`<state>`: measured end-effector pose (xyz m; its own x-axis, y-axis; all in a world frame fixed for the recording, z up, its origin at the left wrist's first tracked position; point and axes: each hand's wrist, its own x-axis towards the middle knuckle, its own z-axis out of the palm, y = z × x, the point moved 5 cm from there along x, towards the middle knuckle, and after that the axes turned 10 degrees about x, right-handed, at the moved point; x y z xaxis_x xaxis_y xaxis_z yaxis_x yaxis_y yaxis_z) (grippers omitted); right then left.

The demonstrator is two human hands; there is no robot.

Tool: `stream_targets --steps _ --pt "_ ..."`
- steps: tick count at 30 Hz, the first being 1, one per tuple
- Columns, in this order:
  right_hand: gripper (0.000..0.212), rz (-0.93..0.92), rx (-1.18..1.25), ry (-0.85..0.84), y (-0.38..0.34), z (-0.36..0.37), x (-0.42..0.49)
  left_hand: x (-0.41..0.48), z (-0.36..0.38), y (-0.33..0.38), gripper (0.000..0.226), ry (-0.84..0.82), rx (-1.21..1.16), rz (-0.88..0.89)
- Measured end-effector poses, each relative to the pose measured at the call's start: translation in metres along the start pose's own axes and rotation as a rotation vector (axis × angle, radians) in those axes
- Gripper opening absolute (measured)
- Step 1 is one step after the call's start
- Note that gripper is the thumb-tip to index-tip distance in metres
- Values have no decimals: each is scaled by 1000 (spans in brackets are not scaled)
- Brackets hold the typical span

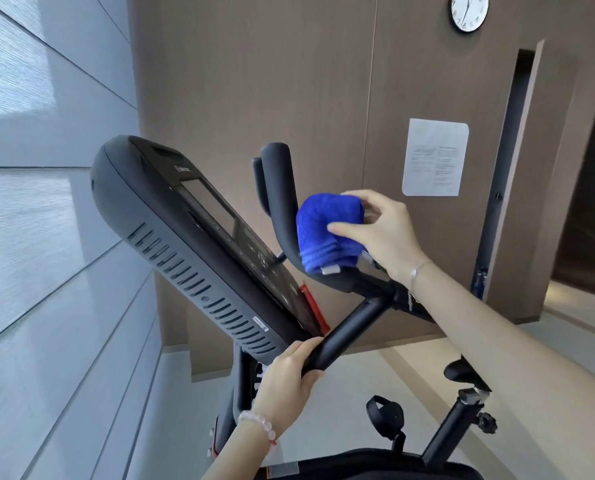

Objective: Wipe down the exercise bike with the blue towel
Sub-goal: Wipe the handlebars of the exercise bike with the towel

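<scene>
The black exercise bike (354, 320) fills the middle of the tilted view, its console (199, 237) with a grey screen at the left. My right hand (375, 233) grips the folded blue towel (327, 230), wrapped round the curved right handlebar (282, 209). Lower down, my left hand (289, 372) grips the end of the straight black handlebar tube. The saddle (462, 372) on its post shows at the lower right.
A window wall (46, 202) runs along the left. Behind the bike stands a brown panelled wall (289, 81) with a paper notice (434, 157) and a clock (469, 10). A dark doorway (517, 168) opens at the right. A pedal (386, 417) hangs low.
</scene>
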<state>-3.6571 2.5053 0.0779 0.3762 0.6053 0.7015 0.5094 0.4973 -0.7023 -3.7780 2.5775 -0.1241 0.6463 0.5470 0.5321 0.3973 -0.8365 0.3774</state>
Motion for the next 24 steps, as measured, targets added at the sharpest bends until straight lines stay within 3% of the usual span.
stream_targets --steps 7,24 --pt "30 43 370 102 -12 26 37 1 -1 -1 46 -9 -5 17" --pt "41 111 -109 -267 5 -11 -1 -2 0 -3 44 -4 -39 22"
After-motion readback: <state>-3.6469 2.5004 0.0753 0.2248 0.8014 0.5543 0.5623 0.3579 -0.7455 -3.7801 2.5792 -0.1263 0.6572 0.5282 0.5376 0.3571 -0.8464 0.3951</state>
